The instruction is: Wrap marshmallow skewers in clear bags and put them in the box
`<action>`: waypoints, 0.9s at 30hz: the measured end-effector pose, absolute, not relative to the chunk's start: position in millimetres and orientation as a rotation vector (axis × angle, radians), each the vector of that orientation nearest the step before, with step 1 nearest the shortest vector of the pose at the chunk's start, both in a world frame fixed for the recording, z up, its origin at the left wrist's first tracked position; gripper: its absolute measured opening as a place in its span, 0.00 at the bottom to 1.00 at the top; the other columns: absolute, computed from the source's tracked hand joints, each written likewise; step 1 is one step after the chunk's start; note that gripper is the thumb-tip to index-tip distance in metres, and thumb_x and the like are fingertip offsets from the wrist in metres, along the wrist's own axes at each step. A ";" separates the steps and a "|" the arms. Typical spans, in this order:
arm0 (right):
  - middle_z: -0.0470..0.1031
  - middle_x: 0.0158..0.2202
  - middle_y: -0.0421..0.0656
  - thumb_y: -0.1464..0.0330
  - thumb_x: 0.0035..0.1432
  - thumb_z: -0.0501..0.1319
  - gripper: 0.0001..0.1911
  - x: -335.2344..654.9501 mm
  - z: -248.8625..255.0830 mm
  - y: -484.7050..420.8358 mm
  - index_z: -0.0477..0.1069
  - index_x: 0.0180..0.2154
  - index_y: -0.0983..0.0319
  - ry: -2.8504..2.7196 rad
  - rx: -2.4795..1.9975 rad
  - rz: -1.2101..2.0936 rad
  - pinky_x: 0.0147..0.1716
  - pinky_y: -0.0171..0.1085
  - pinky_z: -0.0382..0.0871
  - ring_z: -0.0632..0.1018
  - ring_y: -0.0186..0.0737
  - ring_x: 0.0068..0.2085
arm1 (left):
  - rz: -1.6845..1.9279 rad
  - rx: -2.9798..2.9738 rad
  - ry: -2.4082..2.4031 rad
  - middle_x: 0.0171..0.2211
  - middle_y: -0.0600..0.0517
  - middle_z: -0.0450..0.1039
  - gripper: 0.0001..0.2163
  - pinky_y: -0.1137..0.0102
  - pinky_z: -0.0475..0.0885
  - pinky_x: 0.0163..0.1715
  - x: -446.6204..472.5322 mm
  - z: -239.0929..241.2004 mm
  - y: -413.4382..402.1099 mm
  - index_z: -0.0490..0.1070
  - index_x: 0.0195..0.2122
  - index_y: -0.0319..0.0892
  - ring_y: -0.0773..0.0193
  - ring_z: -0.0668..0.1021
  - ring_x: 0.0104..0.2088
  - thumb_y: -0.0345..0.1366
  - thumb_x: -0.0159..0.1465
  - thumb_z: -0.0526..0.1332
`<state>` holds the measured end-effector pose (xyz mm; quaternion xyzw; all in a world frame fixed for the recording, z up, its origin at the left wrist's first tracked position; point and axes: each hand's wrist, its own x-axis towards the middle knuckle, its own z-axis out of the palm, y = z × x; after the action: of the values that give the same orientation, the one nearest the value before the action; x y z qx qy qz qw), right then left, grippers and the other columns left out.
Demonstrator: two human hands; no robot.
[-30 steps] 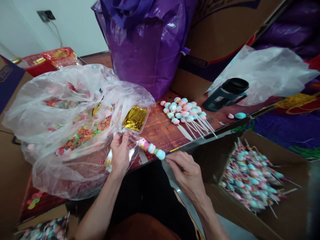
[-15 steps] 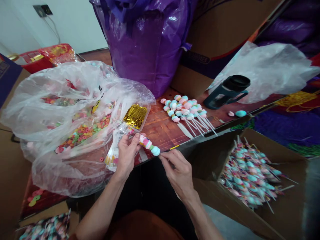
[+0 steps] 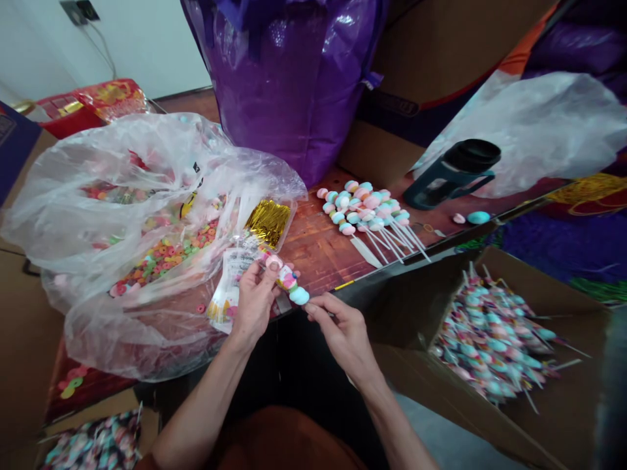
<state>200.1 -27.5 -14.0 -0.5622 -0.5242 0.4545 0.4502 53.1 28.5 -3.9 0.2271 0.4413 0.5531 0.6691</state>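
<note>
A candy skewer of pale blue, green and pink sweets is partly inside a printed clear wrapper. My left hand is closed round the wrapped upper part, thumb on top. My right hand pinches the stick just below the lowest blue sweet; the fingers hide most of the stick. Beyond my left hand, gold twist ties fill a clear box. A stack of printed wrappers lies to the left of that hand. Several unwrapped candy skewers are piled on the table, white sticks toward me.
A large clear bag of ring sweets covers the table's left side. A purple bag stands behind. A dark bottle is near the right edge. Below right, a cardboard box holds many wrapped skewers; another skewer pile is lower left.
The skewer has slid up and left, deeper into the wrapper, so fewer bare sweets show. My right hand has moved slightly left with it. The camera view has shifted a little.
</note>
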 end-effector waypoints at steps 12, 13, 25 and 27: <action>0.70 0.22 0.37 0.60 0.57 0.64 0.14 169.6 -12.1 -11.1 0.69 0.25 0.61 -0.990 -1.430 1.156 0.25 0.33 0.62 0.67 0.33 0.24 | 1.131 0.565 1.001 0.35 0.46 0.82 0.20 0.66 0.80 0.37 50.2 -4.8 22.2 0.73 0.38 0.38 0.57 0.84 0.36 0.46 0.52 0.75; 0.71 0.22 0.37 0.60 0.57 0.64 0.14 169.7 -10.6 -12.3 0.69 0.25 0.61 -1.040 -1.457 1.129 0.27 0.34 0.63 0.68 0.33 0.24 | 1.136 0.544 0.989 0.35 0.46 0.82 0.20 0.65 0.80 0.38 48.3 -3.8 23.0 0.73 0.38 0.38 0.57 0.84 0.37 0.46 0.52 0.75; 0.66 0.19 0.35 0.60 0.60 0.62 0.16 167.7 -8.7 -23.0 0.69 0.24 0.61 -1.095 -1.385 1.164 0.23 0.32 0.60 0.65 0.31 0.22 | 1.145 0.513 0.991 0.35 0.45 0.82 0.19 0.64 0.79 0.38 49.7 -2.7 14.0 0.75 0.36 0.38 0.56 0.84 0.37 0.47 0.52 0.75; 0.67 0.20 0.35 0.60 0.60 0.63 0.12 157.9 -9.8 -18.5 0.70 0.28 0.61 -1.020 -1.350 1.210 0.23 0.32 0.61 0.65 0.31 0.22 | 1.186 0.519 1.008 0.36 0.45 0.82 0.17 0.65 0.79 0.38 51.4 -4.1 9.7 0.75 0.35 0.38 0.56 0.84 0.38 0.46 0.55 0.73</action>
<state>157.9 -18.5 -9.8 -0.5597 -0.4230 0.5015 0.5062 51.4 9.7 -4.1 0.2313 0.4493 0.5287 0.6820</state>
